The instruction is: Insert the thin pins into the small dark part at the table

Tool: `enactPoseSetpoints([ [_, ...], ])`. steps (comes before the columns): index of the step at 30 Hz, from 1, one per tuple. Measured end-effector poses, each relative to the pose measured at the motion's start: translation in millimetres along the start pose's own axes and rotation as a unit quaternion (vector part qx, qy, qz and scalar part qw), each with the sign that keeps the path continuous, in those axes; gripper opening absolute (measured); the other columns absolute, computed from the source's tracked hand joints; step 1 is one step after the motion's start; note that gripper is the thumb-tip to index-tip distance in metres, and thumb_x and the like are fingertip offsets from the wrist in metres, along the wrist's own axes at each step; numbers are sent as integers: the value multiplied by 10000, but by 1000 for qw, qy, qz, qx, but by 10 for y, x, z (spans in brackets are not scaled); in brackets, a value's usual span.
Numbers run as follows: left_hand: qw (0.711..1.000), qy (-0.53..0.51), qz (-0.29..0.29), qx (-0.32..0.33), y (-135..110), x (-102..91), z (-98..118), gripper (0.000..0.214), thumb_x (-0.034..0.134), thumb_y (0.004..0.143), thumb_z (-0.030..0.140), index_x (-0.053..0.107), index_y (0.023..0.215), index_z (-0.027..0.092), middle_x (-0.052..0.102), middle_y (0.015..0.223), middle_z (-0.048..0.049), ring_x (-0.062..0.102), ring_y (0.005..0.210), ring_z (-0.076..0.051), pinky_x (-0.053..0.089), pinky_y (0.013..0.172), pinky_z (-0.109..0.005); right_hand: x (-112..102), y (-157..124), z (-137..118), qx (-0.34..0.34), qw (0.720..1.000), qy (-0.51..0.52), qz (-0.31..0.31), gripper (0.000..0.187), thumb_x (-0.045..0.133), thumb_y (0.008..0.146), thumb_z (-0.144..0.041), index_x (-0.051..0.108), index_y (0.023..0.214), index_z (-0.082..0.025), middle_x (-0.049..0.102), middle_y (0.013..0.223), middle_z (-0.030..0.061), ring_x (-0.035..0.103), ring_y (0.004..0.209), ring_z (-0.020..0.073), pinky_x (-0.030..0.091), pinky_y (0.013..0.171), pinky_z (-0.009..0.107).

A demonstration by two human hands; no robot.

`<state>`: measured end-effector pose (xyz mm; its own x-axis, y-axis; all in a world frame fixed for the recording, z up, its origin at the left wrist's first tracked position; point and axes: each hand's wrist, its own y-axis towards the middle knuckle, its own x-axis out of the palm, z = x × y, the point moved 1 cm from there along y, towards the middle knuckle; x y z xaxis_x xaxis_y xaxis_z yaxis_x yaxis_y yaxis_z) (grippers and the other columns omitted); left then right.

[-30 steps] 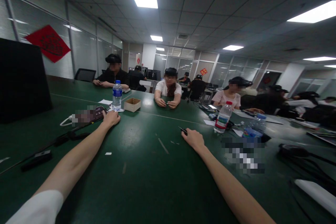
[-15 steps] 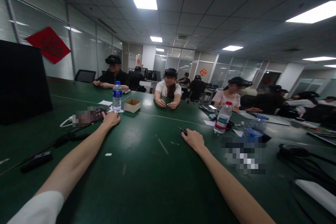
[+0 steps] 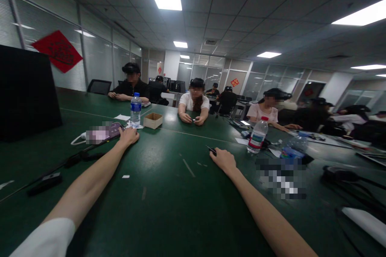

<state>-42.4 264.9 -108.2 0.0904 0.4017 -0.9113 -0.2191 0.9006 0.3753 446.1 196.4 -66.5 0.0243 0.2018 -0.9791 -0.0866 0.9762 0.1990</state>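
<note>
My left hand (image 3: 129, 136) lies on the green table (image 3: 169, 209) at centre left, fingers stretched forward. Its thumb is at the right end of a phone-like device (image 3: 113, 129) with a lit purplish face, partly blurred out. Just beyond the fingers stands a blue-capped water bottle (image 3: 135, 111), with an open cardboard box (image 3: 152, 121) to its right. My right hand (image 3: 223, 160) rests on the table right of centre, fingers closed around a slim black pen-like object (image 3: 212, 151). Its thin tip points away to the left; its exact kind is unclear.
A red-capped bottle (image 3: 257, 135) and a bottle lying tilted (image 3: 294, 147) are beyond my right hand. Black cables (image 3: 340, 174) lie at the right, a dark flat device (image 3: 45, 184) at the left. A person (image 3: 194, 104) sits opposite; others sit around the room.
The device by my left hand has gone from dark to lit. Both my hands stay in place, and the view has shifted slightly. Something white now shows between the opposite person's hands.
</note>
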Motion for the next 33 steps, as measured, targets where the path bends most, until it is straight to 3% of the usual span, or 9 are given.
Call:
enactPoseSetpoints([
  [11, 1000, 3, -6, 1, -3, -17, 1, 355, 375, 797, 365, 646, 881, 151, 594, 1077, -171, 541, 995, -325, 112, 986, -667, -35, -19, -19, 3, 1000, 1, -14, 537, 265, 898, -568, 567, 1082, -163, 631, 975, 137, 619, 843, 221, 439, 741, 326],
  [28, 1000, 9, -2, -3, 13, -3, -12, 340, 397, 796, 370, 654, 854, 156, 609, 1055, -152, 538, 992, -312, 119, 989, -662, 72, 47, 18, 7, 999, -23, 24, 511, 292, 880, -571, 588, 1018, -178, 642, 907, 122, 624, 814, 245, 446, 710, 341],
  [33, 1000, 4, 1, -5, 10, -8, -11, 339, 396, 792, 373, 654, 814, 154, 606, 1044, -164, 544, 984, -323, 158, 993, -644, 58, 54, 39, -3, 1000, -14, 5, 523, 277, 886, -573, 576, 1052, -177, 636, 938, 126, 624, 815, 227, 442, 721, 330],
])
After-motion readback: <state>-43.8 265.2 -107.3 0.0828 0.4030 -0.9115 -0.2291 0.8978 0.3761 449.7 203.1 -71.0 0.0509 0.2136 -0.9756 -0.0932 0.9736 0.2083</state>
